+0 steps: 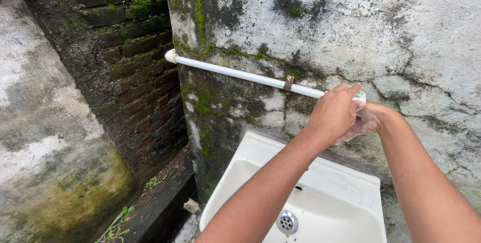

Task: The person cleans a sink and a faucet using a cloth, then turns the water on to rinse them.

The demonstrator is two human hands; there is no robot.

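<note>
From the head view, looking down past our own bare forearms, we see our left hand (334, 112) clenched over the end of a thin white pipe (240, 75), fingers curled around it where it ends just above a white sink (350, 185). Our right hand (365, 122) sits directly behind the left one, pressed up against the same pipe end; a piece of thin clear plastic (353, 131) shows at its palm, but the left hand covers most of it, so we cannot tell whether its fingers are curled or loose. The pipe runs across a cracked, mossy plaster wall (381, 27), slanting upward to the left (away from our hands) to the wall's corner, and a small rusty brown clip (288, 83) fastens it to the wall partway along. The sink is mounted on the wall below our hands, with a round metal drain (286, 222) in its basin. To the left, a dark, moss-covered brick wall (130, 67) recedes behind the corner, with a few green weeds (117, 220) at ground level.
</note>
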